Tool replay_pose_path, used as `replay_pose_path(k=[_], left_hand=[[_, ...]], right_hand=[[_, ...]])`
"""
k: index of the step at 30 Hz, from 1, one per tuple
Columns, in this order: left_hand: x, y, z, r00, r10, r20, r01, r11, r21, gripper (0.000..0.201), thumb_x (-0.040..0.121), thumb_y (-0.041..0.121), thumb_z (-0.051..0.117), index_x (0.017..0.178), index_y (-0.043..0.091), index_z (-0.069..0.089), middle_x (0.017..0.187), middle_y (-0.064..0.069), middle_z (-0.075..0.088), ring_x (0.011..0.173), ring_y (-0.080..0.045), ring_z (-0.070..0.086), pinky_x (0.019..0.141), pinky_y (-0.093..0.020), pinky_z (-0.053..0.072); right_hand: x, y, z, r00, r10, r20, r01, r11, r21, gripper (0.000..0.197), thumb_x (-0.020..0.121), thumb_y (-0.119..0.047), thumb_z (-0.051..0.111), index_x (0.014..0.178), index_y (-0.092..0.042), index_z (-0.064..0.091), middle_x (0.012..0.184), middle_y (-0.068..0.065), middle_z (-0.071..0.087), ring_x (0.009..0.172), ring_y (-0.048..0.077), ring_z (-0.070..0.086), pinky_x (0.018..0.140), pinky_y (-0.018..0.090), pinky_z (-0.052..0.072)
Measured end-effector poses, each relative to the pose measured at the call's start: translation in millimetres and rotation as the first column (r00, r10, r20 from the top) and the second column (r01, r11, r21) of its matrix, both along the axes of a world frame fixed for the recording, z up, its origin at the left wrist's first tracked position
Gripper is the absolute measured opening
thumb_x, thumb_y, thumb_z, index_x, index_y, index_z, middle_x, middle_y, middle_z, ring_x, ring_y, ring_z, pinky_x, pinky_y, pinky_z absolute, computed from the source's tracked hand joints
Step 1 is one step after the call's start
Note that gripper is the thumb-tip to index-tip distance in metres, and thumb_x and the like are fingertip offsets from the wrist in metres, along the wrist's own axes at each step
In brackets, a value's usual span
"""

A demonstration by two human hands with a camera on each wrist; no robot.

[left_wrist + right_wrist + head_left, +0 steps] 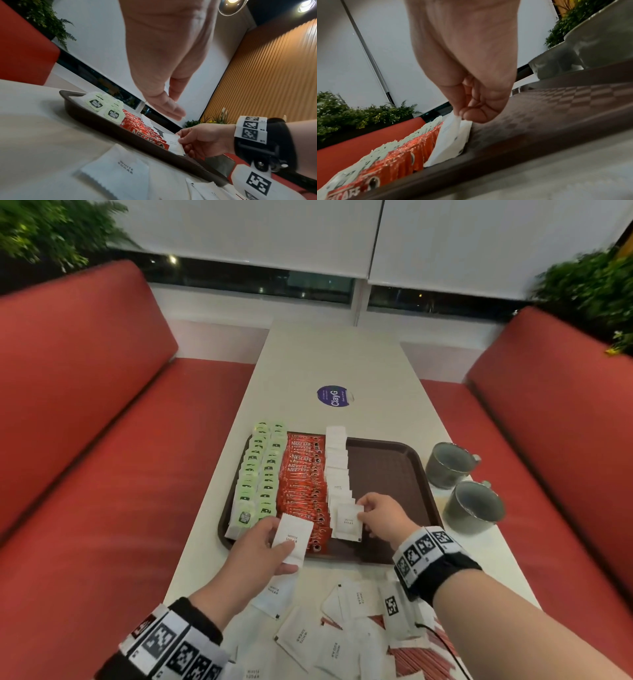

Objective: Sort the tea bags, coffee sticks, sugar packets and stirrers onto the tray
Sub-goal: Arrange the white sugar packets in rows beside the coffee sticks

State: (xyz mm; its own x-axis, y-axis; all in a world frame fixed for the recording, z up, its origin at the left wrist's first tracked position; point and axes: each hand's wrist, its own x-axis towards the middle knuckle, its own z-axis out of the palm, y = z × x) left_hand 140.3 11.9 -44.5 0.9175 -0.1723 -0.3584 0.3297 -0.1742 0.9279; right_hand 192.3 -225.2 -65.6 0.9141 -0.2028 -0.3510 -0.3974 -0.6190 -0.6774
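Red booth benches flank a long pale table (342,361); lowered white blinds at its far end. Brown tray (387,467) sits mid-table, nearer the right edge.

Tray contents, left to right: two rows of green tea bags (257,474), a block of red Nescafé coffee sticks (303,484), one column of white sugar packets (337,467). Right part of tray bare.

Right hand (380,517): thumb and fingertips pinch the top edge of a white sugar packet (348,522) at the near end of the sugar column. Right wrist view shows this packet tilted, lower edge down on the tray beside the coffee sticks.

Left hand (260,549): over the tray's near edge, thumb and fingers gripping a second packet marked WHITE SUGAR (293,539), held off the surface.

Loose sugar packets (329,642) lie scattered at the table's near edge, with red stirrers (421,659) partly under them.

Two grey mugs (459,484) stand on the table just right of the tray. Round purple sticker (335,396) beyond the tray.
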Motion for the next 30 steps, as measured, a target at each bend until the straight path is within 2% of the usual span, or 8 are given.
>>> replay_pose_path(k=[3, 6, 10, 14, 17, 23, 26, 30], left_hand=[[1.1, -2.1, -0.9, 1.0, 0.007, -0.004, -0.007, 1.0, 0.012, 0.024, 0.091, 0.005, 0.059, 0.11, 0.019, 0.056, 0.113, -0.002, 0.064, 0.1, -0.017, 0.065, 0.075, -0.031, 0.059], [2.6, -4.0, -2.8, 0.999, 0.02, -0.031, -0.02, 1.0, 0.005, 0.021, 0.092, 0.004, 0.057, 0.109, 0.016, 0.057, 0.111, -0.002, 0.065, 0.099, -0.018, 0.065, 0.075, -0.032, 0.059], [4.6, -9.0, -5.0, 0.997, 0.028, -0.075, -0.031, 0.999, -0.033, 0.021, 0.093, 0.003, 0.055, 0.111, 0.015, 0.056, 0.112, -0.003, 0.066, 0.099, -0.019, 0.066, 0.074, -0.031, 0.059], [7.0, -16.4, -4.9, 0.996, 0.021, -0.084, -0.026, 0.998, -0.058, 0.021, 0.093, 0.003, 0.054, 0.108, 0.018, 0.057, 0.111, -0.001, 0.066, 0.099, -0.018, 0.066, 0.075, -0.03, 0.059], [8.4, -21.7, -5.0, 0.996, 0.005, -0.086, -0.011, 0.998, -0.061, 0.022, 0.093, 0.003, 0.055, 0.106, 0.021, 0.056, 0.111, 0.0, 0.066, 0.1, -0.018, 0.066, 0.076, -0.031, 0.059], [7.1, -26.4, -8.2, 0.996, -0.002, -0.094, -0.001, 1.0, -0.031, 0.025, 0.093, 0.004, 0.055, 0.113, 0.017, 0.056, 0.115, -0.003, 0.065, 0.102, -0.02, 0.065, 0.076, -0.032, 0.059], [4.1, -24.5, -8.8, 0.996, -0.005, -0.093, 0.003, 1.0, -0.026, 0.025, 0.093, 0.004, 0.055, 0.114, 0.017, 0.056, 0.114, -0.003, 0.066, 0.099, -0.019, 0.066, 0.075, -0.03, 0.059], [2.0, -18.5, -9.0, 0.996, -0.005, -0.089, 0.002, 1.0, -0.025, 0.023, 0.093, 0.004, 0.055, 0.112, 0.017, 0.057, 0.114, -0.002, 0.065, 0.1, -0.018, 0.065, 0.072, -0.027, 0.059]], right_hand=[[4.0, 3.6, -2.7, 0.998, 0.033, -0.044, -0.033, 0.999, 0.01, 0.011, 0.092, -0.006, 0.055, 0.098, -0.013, 0.058, 0.078, 0.0, 0.056, 0.063, 0.01, 0.053, 0.047, 0.018, 0.045], [7.0, 4.6, -5.4, 0.997, 0.056, -0.057, -0.057, 0.998, -0.015, 0.011, 0.091, -0.005, 0.057, 0.099, -0.013, 0.058, 0.078, 0.001, 0.057, 0.063, 0.01, 0.056, 0.05, 0.019, 0.048], [7.6, 1.7, -2.8, 0.997, 0.062, -0.039, -0.067, 0.991, -0.114, 0.01, 0.088, -0.01, 0.06, 0.09, -0.019, 0.057, 0.093, 0.004, 0.062, 0.079, 0.017, 0.062, 0.07, 0.029, 0.056], [-3.2, -0.3, 10.2, 0.992, 0.081, 0.095, -0.061, 0.979, -0.196, 0.011, 0.093, -0.016, 0.055, 0.103, -0.019, 0.058, 0.096, -0.004, 0.056, 0.083, 0.01, 0.053, 0.059, 0.015, 0.036], [-15.1, 2.3, 16.4, 0.984, 0.142, 0.105, -0.117, 0.971, -0.209, 0.009, 0.09, -0.019, 0.059, 0.098, -0.022, 0.06, 0.092, -0.006, 0.059, 0.076, 0.004, 0.053, 0.057, 0.012, 0.037], [-26.7, 21.5, 12.2, 0.944, 0.297, -0.144, -0.33, 0.833, -0.445, 0.017, 0.084, -0.028, 0.067, 0.081, -0.021, 0.052, 0.088, -0.004, 0.056, 0.082, 0.018, 0.055, 0.069, 0.027, 0.045], [-24.2, 27.7, 12.6, 0.926, 0.345, -0.155, -0.373, 0.761, -0.531, 0.014, 0.086, -0.024, 0.062, 0.085, -0.019, 0.049, 0.088, -0.003, 0.052, 0.085, 0.021, 0.056, 0.073, 0.03, 0.047], [-20.8, 26.5, 11.1, 0.914, 0.378, -0.146, -0.392, 0.731, -0.559, 0.007, 0.087, -0.013, 0.052, 0.084, -0.018, 0.048, 0.088, -0.002, 0.052, 0.089, 0.022, 0.06, 0.07, 0.029, 0.045]])
